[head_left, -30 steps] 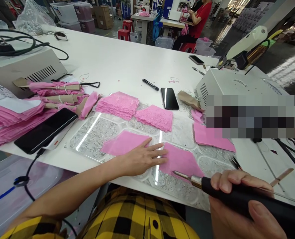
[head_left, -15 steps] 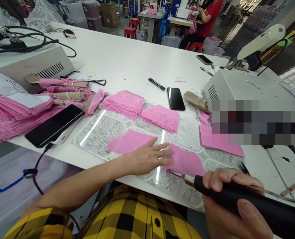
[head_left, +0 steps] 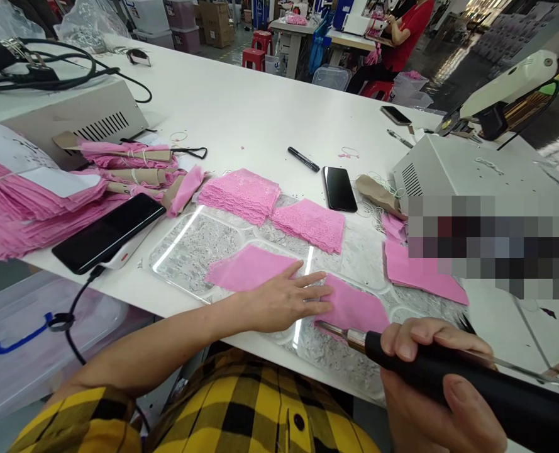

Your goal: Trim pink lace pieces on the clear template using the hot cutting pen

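Observation:
My left hand (head_left: 286, 299) lies flat with fingers spread on a pink lace strip (head_left: 251, 267) that stretches across a scratched clear plate (head_left: 189, 242). My right hand (head_left: 432, 390) is wrapped round the black handle of a hot cutting tool (head_left: 449, 374). Its metal tip (head_left: 331, 329) touches the near edge of the strip's right part (head_left: 357, 308), just right of my left fingertips. Two stacks of cut pink lace pieces (head_left: 241, 194) (head_left: 310, 223) lie behind the plate.
A phone on a white charger (head_left: 109, 233) and bundles of pink lace (head_left: 29, 207) lie at left. A black phone (head_left: 339, 187), a marker (head_left: 304, 159) and a grey control box (head_left: 453, 173) stand behind. More pink pieces (head_left: 420, 270) lie at right. A person in red sits far back.
The tool tip has moved left and down onto the strip's near edge. My left hand stays flat on the lace. The view has shifted slightly.

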### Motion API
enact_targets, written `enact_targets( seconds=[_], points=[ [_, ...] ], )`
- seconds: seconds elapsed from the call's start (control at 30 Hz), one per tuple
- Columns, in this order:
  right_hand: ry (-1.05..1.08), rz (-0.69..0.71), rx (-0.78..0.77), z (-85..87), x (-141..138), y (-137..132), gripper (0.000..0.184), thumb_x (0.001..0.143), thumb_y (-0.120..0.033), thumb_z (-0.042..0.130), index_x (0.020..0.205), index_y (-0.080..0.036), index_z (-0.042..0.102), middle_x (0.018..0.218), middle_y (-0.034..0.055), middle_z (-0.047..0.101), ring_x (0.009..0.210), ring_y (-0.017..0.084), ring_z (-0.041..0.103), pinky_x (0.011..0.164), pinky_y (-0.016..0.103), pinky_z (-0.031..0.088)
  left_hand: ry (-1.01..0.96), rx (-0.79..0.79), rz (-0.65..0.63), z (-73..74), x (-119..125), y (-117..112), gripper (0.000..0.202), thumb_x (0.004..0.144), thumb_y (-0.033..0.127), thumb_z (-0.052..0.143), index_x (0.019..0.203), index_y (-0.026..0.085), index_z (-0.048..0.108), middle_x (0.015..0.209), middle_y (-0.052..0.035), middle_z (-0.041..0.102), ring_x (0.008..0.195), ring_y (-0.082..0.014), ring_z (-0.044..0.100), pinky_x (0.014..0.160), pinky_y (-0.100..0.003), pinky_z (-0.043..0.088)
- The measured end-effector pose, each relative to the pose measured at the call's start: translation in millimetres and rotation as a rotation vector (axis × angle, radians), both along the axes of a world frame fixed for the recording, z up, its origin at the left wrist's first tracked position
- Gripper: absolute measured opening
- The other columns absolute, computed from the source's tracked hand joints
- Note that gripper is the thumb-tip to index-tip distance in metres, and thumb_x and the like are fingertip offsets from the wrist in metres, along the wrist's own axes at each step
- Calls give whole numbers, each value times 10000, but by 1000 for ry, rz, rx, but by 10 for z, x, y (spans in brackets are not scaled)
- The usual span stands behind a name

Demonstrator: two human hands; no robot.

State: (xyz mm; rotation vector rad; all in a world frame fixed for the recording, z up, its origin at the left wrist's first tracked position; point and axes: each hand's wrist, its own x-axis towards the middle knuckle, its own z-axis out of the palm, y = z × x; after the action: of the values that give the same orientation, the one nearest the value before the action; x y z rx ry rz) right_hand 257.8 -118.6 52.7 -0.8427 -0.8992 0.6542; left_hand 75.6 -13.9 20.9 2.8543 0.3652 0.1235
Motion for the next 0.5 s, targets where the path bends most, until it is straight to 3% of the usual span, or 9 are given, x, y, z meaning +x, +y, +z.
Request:
enact_targets(
  seconds=[0.3,0.5],
  points=[
    [-59,45,11,16,-7,11,134,713,-205,543,831,-179,600,740,2,571,532,119,510,459,304,436,10,-1,14,12,19,-12,459,936,59,419,1344,243,523,1472,-23,449,1435,-241,289,1168,-531,242],
    [-23,-8,-27,30,-4,-44,168,694,-238,552,846,-182,592,745,8,550,552,124,480,470,307,421,-54,8,57,190,-182,7,488,894,12,429,1350,163,516,1497,-64,407,1445,-219,271,1193,-442,231]
  ],
)
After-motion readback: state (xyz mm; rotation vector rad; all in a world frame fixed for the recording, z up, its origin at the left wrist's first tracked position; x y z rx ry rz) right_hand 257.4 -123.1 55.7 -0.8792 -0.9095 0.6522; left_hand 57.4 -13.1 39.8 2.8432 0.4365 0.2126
